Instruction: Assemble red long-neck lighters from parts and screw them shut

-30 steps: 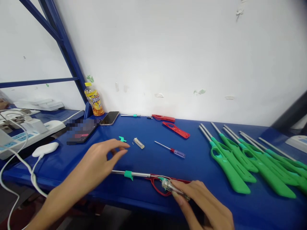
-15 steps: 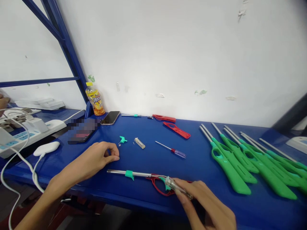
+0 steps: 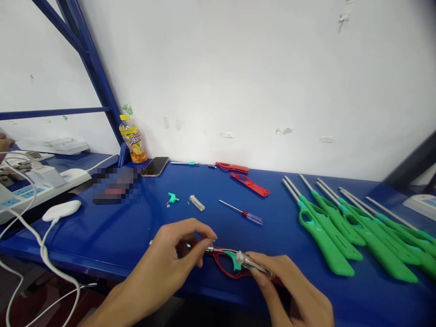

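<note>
Between the thumb and fingers of my right hand is a clear lighter fuel tank, held over a red lighter half-shell near the table's front edge. A teal trigger sits in that shell, and a thin metal rod runs left from it. My left hand is above the rod with thumb and forefinger pinched together; whatever is at the fingertips is too small to name. That hand covers most of the metal tube. Farther back lie another clear tank, a loose teal trigger and a screwdriver.
Several green lighters lie at the right. Red shell pieces and a metal lighter tube are near the wall. A phone, a drink bottle, a power strip and white cables occupy the left.
My left hand has moved right and toward me, from beside the loose trigger to over the metal tube and rod. The right hand keeps the tank in nearly the same place.
</note>
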The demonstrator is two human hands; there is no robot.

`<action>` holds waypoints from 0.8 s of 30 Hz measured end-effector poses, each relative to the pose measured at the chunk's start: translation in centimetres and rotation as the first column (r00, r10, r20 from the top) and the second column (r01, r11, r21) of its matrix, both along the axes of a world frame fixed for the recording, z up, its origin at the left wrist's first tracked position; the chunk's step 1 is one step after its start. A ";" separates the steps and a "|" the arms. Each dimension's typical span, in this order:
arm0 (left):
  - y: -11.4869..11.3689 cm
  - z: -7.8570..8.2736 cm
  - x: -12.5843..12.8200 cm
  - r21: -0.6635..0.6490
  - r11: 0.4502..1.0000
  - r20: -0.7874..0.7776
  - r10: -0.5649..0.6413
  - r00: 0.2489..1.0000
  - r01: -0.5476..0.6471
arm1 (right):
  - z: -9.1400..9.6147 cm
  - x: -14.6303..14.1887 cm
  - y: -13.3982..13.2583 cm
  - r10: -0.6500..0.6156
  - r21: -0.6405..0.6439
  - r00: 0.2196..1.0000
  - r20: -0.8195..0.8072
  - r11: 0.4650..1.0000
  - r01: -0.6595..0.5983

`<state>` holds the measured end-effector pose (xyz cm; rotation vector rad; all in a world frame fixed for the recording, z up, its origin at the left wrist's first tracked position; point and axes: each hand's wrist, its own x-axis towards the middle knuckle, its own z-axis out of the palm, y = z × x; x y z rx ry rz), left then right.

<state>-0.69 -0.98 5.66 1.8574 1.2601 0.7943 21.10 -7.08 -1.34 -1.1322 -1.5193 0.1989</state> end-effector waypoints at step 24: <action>-1.1 -0.1 0.8 -0.258 0.935 0.235 -0.182 0.955 0.242 | -0.4 1.1 0.6 0.165 0.068 0.951 0.260 0.980 -0.189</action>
